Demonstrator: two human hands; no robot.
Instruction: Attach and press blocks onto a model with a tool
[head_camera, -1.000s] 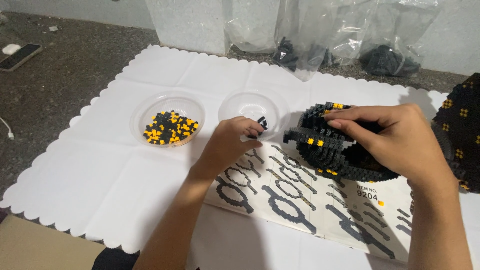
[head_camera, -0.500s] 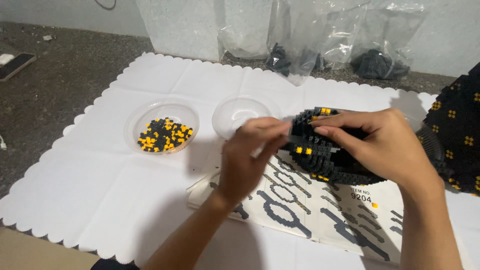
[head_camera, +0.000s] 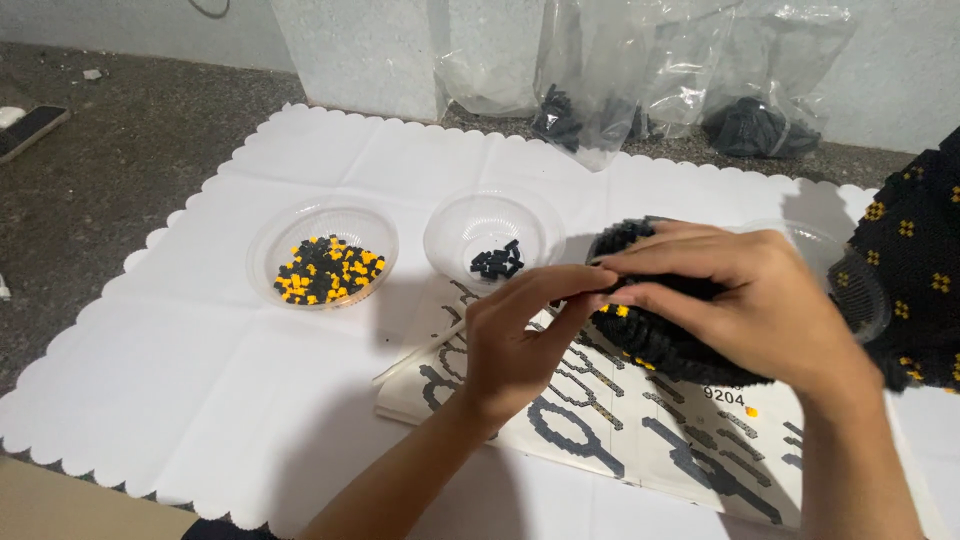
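A rounded black brick-built model, dotted with a few yellow bricks along its lower edge, is held tilted above a printed instruction sheet. Its top is covered by fingers, so only its left rim and underside are seen.

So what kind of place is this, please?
Probably a hobby spot on a floor at home, for building with tiny bricks. A white sheet lies on rough dark ground, with bowls of small bricks, an instruction sheet, and both hands on a black brick model.
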